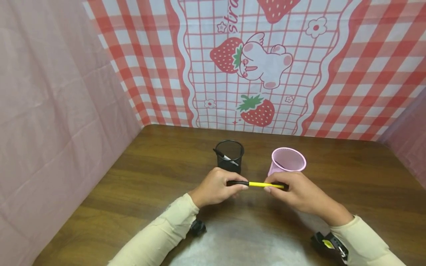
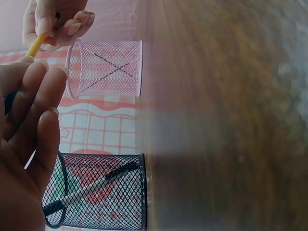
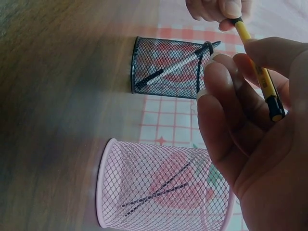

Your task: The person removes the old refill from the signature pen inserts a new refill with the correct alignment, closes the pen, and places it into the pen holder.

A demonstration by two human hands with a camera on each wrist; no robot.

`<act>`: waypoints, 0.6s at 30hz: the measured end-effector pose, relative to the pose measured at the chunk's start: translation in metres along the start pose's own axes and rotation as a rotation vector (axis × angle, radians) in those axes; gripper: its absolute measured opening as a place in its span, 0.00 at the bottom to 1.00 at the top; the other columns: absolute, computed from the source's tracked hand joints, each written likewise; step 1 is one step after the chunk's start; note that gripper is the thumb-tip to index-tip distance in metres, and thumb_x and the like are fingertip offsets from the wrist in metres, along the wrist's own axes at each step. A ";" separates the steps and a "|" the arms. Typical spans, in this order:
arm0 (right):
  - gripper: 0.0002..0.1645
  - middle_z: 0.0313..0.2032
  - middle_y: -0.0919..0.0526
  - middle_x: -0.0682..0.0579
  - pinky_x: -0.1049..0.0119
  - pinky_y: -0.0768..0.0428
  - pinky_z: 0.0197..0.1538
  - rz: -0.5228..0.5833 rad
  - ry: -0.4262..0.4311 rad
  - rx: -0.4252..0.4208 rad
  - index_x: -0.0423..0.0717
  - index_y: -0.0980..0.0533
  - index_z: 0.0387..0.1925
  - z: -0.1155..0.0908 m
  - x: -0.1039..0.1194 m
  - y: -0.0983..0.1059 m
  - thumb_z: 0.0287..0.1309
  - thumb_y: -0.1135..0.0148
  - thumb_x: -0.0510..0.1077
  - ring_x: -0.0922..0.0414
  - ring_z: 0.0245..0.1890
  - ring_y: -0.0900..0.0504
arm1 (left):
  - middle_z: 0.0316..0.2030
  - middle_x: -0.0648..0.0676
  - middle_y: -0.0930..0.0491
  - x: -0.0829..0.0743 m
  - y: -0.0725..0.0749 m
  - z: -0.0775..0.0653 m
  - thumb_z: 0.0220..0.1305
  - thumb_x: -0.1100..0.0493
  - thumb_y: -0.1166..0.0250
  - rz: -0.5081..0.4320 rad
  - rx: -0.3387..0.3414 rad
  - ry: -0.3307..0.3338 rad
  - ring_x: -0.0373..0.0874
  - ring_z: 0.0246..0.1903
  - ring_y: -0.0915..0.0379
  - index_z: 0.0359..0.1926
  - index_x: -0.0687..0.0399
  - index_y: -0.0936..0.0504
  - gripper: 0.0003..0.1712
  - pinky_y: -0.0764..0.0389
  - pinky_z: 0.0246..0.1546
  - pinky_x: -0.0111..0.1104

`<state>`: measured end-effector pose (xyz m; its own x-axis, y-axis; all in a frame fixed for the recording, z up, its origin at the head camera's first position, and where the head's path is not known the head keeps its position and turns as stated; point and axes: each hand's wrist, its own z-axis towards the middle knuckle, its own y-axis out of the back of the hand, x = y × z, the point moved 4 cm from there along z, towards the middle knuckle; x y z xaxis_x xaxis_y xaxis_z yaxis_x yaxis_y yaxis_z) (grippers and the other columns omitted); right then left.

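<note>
A yellow pen with black ends [image 1: 257, 184] lies level between both hands above the table. My left hand [image 1: 214, 187] pinches its black left end between thumb and fingers. My right hand [image 1: 301, 194] pinches the yellow barrel near the other end; in the right wrist view the black tip [image 3: 275, 109] sticks out past the thumb. Just beyond the left hand stands a black mesh pen cup [image 1: 227, 168], holding a black-and-white pen [image 2: 86, 190] that leans in it. Beyond the right hand is a pink mesh pen cup [image 1: 273, 170], with two thin dark sticks [image 3: 159, 192] crossing inside.
Both cups stand upright on a brown wooden table [image 1: 159, 162], a short gap apart. A red checked cloth [image 1: 159, 74] with strawberry prints hangs behind the table. Pink cloth [image 1: 66, 111] hangs at the left side. A black strapped device [image 1: 329, 244] sits at the right wrist.
</note>
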<state>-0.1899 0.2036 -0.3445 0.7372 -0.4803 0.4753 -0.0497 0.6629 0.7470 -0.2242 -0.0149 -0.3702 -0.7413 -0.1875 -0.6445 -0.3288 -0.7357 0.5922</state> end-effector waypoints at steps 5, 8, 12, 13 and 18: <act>0.13 0.30 0.19 0.68 0.73 0.23 0.33 0.002 0.011 -0.018 0.59 0.18 0.36 0.000 -0.001 0.000 0.57 0.28 0.36 0.67 0.29 0.23 | 0.27 0.57 0.14 0.001 -0.002 -0.001 0.66 0.61 0.30 -0.100 0.026 0.061 0.29 0.20 0.20 0.43 0.61 0.13 0.08 0.17 0.22 0.27; 0.15 0.31 0.18 0.68 0.75 0.24 0.35 -0.001 0.028 -0.033 0.61 0.18 0.38 0.000 -0.001 0.001 0.56 0.27 0.36 0.67 0.30 0.22 | 0.26 0.59 0.15 0.002 -0.003 -0.001 0.66 0.62 0.31 -0.145 0.029 0.085 0.33 0.20 0.18 0.44 0.63 0.13 0.09 0.16 0.22 0.30; 0.16 0.32 0.18 0.69 0.77 0.25 0.36 -0.022 0.054 -0.050 0.60 0.18 0.38 0.001 -0.001 0.002 0.55 0.26 0.35 0.67 0.30 0.22 | 0.25 0.60 0.15 0.004 -0.004 -0.001 0.66 0.62 0.31 -0.166 0.028 0.095 0.34 0.20 0.18 0.44 0.64 0.13 0.09 0.15 0.21 0.31; 0.16 0.32 0.18 0.69 0.77 0.25 0.36 -0.029 0.062 -0.055 0.60 0.18 0.38 0.001 0.000 0.002 0.54 0.26 0.35 0.67 0.31 0.22 | 0.25 0.59 0.15 0.004 -0.004 -0.001 0.66 0.63 0.31 -0.165 0.027 0.094 0.33 0.20 0.19 0.43 0.64 0.13 0.09 0.16 0.21 0.31; 0.17 0.32 0.18 0.69 0.78 0.25 0.36 -0.057 0.103 -0.080 0.58 0.18 0.37 0.002 0.002 0.003 0.51 0.25 0.34 0.68 0.30 0.22 | 0.25 0.59 0.15 0.004 -0.003 -0.001 0.66 0.63 0.31 -0.168 0.021 0.092 0.31 0.19 0.20 0.43 0.64 0.13 0.08 0.16 0.21 0.31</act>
<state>-0.1901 0.2036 -0.3406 0.8026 -0.4600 0.3797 0.0450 0.6815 0.7304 -0.2256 -0.0145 -0.3752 -0.6190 -0.1226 -0.7758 -0.4563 -0.7477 0.4823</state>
